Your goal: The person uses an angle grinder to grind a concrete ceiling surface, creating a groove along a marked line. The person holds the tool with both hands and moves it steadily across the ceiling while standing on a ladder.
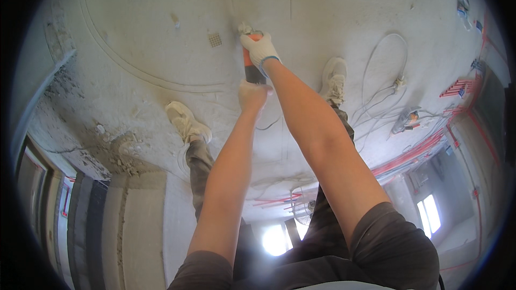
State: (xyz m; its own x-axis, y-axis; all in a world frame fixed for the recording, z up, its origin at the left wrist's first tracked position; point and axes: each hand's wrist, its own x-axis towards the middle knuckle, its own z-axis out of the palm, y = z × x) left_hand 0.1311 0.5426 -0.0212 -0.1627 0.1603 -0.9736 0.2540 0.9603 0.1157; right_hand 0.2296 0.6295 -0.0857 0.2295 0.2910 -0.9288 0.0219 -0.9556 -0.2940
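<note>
A power tool with an orange and black body (248, 59), probably an angle grinder, is held low over the grey concrete floor (161, 48). My right hand (260, 50), in a white knit glove with a blue cuff, grips its front part near the head. Around the rear end of the black handle closes my left hand (254, 96); whether it wears a glove is hard to tell. The tool's head (245, 29) is pale with dust, and its disc cannot be made out. Thin straight lines run across the floor beyond it. A small square drain grate (215, 40) lies just left of the head.
My dusty shoes (187, 123) stand either side. Looped cable with a connector (399, 82) and another power tool (405, 121) lie right. Red conduits (415, 151) run along the right side. Rubble (125, 149) lies left by a wall. A fan (303, 205) stands behind.
</note>
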